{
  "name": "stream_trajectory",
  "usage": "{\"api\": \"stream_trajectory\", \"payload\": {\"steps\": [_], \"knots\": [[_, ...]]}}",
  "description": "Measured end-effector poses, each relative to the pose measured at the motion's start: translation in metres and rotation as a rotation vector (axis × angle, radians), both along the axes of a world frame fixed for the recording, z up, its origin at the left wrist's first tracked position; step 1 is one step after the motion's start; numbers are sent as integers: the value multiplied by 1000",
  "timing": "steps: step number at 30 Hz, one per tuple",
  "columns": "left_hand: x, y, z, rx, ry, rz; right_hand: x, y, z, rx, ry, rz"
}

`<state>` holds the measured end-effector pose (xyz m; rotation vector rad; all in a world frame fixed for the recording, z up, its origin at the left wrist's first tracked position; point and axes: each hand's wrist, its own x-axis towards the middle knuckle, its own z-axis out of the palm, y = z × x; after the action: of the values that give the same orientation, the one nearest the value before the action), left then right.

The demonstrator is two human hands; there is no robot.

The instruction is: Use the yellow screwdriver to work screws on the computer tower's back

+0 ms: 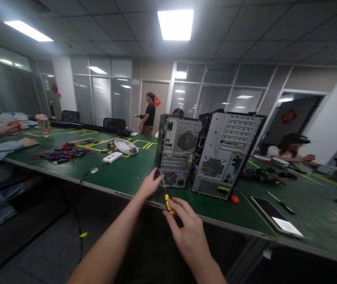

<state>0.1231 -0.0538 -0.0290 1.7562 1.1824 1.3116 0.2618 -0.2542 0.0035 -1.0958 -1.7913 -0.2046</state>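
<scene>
My right hand [187, 225] pinches the yellow and black handle of a screwdriver [167, 199] between thumb and fingers. The screwdriver points up and away, its tip close to the lower left edge of a computer case [175, 157] standing upright, rear side towards me. By the tip, at that same edge, is my left hand [149, 184]; its fingers are drawn together and partly hidden, and whatever lies between them cannot be made out. A second computer case [221, 157], taller in view and turned slightly, stands just right of the first.
On the green table [127, 177] lie a bundle of coloured wires [63, 153], a white power strip [112, 157], a round white grille [126, 146], a red object [235, 198], a phone [276, 217] and black cables [269, 175]. People are at left, behind and right.
</scene>
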Motion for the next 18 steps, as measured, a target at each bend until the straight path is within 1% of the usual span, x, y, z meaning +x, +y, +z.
{"api": "stream_trajectory", "payload": {"steps": [6, 13, 18], "knots": [[-1, 0, 0, 13, 15, -10, -3, 1, -1, -15, 31, 17], [0, 6, -5, 31, -7, -23, -2, 1, 2, -35, 72, 60], [0, 11, -9, 53, -45, -39, 2, -1, 5, -128, 93, 52]]}}
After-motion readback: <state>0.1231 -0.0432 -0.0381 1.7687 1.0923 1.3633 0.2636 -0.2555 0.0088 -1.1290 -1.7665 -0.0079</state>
